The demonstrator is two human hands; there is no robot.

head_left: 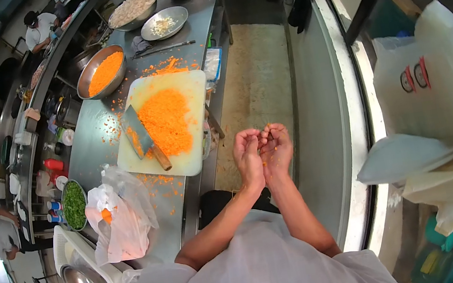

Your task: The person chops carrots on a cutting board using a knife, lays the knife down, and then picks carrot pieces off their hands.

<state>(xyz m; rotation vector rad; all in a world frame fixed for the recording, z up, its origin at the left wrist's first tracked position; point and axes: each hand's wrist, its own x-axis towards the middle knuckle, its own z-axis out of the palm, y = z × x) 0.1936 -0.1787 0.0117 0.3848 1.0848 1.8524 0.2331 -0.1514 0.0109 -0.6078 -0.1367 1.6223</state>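
My left hand (249, 160) and my right hand (278, 155) meet in front of my body, over the floor beside the table. Orange bits cling to the fingers and palm of the right hand, which is turned up with its fingers loosely bent and apart. The left fingers curl in against the thumb; whatever lies between them is hidden. To the left, a white cutting board (199, 95) bears a heap of finely chopped carrot (166, 118). A cleaver (139, 133) with a wooden handle rests on the board's left side, orange bits on its blade.
Along the metal table (86, 144) stand a bowl of chopped carrot (106, 73), bowls of pale food (132, 10), a plastic bag (122, 219) and chopped greens (74, 206). A window ledge (363, 118) runs on my right. Other people (40, 30) work at the far left.
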